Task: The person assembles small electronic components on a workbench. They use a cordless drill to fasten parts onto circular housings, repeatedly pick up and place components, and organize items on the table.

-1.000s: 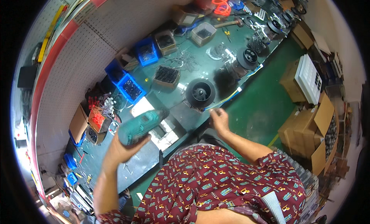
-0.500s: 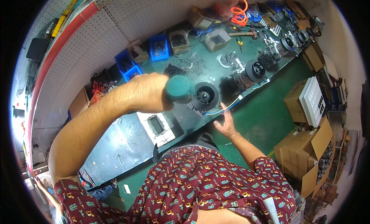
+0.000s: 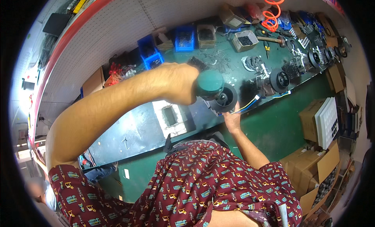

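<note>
My left hand [image 3: 181,83] is closed round a tool with a round green end [image 3: 209,83], its working end hidden beneath. It is held above the left side of a motor unit with a black fan wheel [image 3: 226,98] near the bench edge. From the near side, my right hand [image 3: 233,118] grips this fan unit, thumb up by the wheel's rim and other fingers mostly hidden. Blue, yellow and white wires [image 3: 248,105] trail right from it. Left of the unit lies a white block with a rectangular opening [image 3: 179,128].
More fan units stand along the bench to the right, the nearest with a black wheel [image 3: 280,79]. Behind are blue bins [image 3: 184,39], a grey tub of small black parts [image 3: 245,41], a hammer [image 3: 282,41] and pliers [image 3: 267,51]. Cardboard boxes [image 3: 302,164] stand at right. Another person is at far left.
My right hand has gone from spread fingers beside the wires to gripping the fan unit. The green-ended tool now covers part of the wheel. The whole view has shifted.
</note>
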Motion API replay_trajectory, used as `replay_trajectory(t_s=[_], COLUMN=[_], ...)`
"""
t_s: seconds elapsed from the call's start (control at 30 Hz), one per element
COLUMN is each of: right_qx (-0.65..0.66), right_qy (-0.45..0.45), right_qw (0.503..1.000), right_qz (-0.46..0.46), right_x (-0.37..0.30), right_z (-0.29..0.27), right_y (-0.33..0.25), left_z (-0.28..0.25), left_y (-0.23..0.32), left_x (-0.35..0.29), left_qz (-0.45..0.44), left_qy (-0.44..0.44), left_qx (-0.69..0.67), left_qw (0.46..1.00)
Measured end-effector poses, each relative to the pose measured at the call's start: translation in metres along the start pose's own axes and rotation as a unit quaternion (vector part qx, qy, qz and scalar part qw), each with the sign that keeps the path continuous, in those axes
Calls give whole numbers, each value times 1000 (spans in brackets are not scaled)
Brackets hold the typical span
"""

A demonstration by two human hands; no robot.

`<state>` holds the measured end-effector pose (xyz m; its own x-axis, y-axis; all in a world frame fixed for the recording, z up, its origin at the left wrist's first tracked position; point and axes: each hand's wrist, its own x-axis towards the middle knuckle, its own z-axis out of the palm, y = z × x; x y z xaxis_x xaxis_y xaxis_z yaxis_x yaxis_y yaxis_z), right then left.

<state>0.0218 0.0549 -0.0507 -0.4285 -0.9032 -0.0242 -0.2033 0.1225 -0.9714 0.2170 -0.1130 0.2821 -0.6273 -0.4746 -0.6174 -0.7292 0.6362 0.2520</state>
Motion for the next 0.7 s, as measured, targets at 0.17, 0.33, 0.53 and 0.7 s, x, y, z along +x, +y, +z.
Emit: replay_trajectory(t_s=[0.17, 0.33, 0.53, 0.7], right_qx=[81, -24, -20, -84], right_qy=[-40, -32, -17, -56], right_qw=[995, 999, 1000, 993], right_qz=[53, 30, 3, 57], right_x=[1, 3, 5, -16], right_z=[1, 2, -16, -25], right_y=[-12, -27, -1, -26], left_z=[9, 11, 41, 257], left_y=[-4, -8, -42, -164], left_x=[-4, -22, -67, -57], left_qz=[1, 35, 116, -29], left_qy=[24, 65, 277, 546], left_qx=[-17, -23, -179, -181], left_qw=[1000, 997, 937, 817])
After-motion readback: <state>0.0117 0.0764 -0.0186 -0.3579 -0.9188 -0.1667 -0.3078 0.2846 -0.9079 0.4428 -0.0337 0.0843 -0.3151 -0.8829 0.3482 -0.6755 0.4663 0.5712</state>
